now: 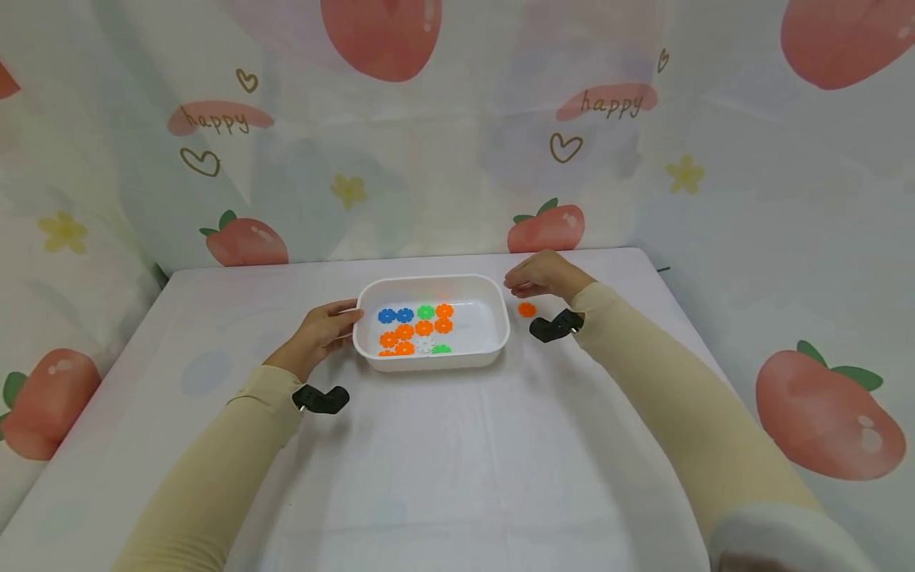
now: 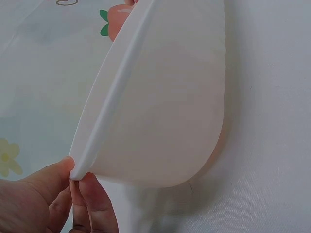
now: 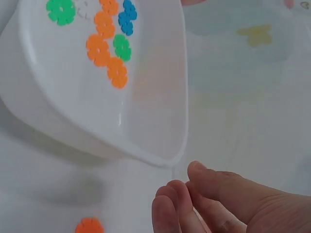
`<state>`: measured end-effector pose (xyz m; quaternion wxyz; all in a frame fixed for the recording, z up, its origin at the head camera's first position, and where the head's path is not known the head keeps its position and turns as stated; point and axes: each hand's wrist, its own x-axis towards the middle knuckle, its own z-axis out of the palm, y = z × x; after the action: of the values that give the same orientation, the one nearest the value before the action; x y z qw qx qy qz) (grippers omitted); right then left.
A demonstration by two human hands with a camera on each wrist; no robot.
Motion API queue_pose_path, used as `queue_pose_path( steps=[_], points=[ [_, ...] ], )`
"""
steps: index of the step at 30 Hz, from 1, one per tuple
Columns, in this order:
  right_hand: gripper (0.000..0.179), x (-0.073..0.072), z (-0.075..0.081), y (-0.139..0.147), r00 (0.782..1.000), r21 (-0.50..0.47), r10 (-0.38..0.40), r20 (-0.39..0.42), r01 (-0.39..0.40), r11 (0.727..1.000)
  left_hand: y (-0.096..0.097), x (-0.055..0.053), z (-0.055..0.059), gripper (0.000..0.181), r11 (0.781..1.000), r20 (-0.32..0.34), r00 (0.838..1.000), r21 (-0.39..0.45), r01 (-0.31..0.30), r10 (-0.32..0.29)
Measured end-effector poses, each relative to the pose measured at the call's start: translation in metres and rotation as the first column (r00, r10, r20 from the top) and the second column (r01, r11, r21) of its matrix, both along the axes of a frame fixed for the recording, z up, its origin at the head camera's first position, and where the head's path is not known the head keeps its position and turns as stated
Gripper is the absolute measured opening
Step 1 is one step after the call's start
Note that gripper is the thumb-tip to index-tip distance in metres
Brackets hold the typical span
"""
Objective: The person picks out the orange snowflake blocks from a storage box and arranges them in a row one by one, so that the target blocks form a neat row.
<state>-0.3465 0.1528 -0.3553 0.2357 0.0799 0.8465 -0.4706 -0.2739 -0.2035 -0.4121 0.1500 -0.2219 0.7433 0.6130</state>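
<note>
A white plastic tub (image 1: 433,362) with rounded corners holds several flower-shaped plastic discs, among them orange (image 1: 424,327), blue (image 1: 387,316), green (image 1: 426,311) and white ones. My left hand (image 1: 319,335) pinches the tub's left rim, thumb on top and fingers beneath, as the left wrist view shows (image 2: 53,199). Off the tub's right end is my right hand (image 1: 546,276), its fingers loosely bent and holding nothing. The right wrist view has the thumb (image 3: 214,182) just short of the rim's corner. One orange disc (image 1: 526,310) lies on the table below that hand.
A white cloth covers the table (image 1: 443,477). Behind it and at the sides hang cloths printed with fruit, hearts and flowers (image 1: 429,159). Each wrist carries a small black camera mount, one left (image 1: 321,400) and one right (image 1: 557,326).
</note>
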Motion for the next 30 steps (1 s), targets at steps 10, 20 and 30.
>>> queue_pose_path(
  steps=[10, 20, 30],
  points=[
    [0.034, 0.01, 0.001, -0.029, 0.998, -0.125, 0.057, -0.009, -0.058, 0.99, -0.001, 0.001, -0.002, 0.051, 1.0, -0.006, 1.0, 0.01, 0.0, 0.0],
    [0.036, 0.014, -0.001, -0.052, 1.0, -0.157, 0.009, 0.009, -0.008, 0.988, -0.001, 0.001, -0.001, 0.051, 1.0, -0.017, 1.0, 0.007, 0.007, -0.006],
    [0.035, 0.017, -0.02, -0.073, 0.999, -0.175, 0.021, 0.037, -0.014, 0.984, -0.001, 0.001, -0.001, 0.052, 1.0, -0.006, 1.0, 0.015, 0.001, -0.001]
  ],
)
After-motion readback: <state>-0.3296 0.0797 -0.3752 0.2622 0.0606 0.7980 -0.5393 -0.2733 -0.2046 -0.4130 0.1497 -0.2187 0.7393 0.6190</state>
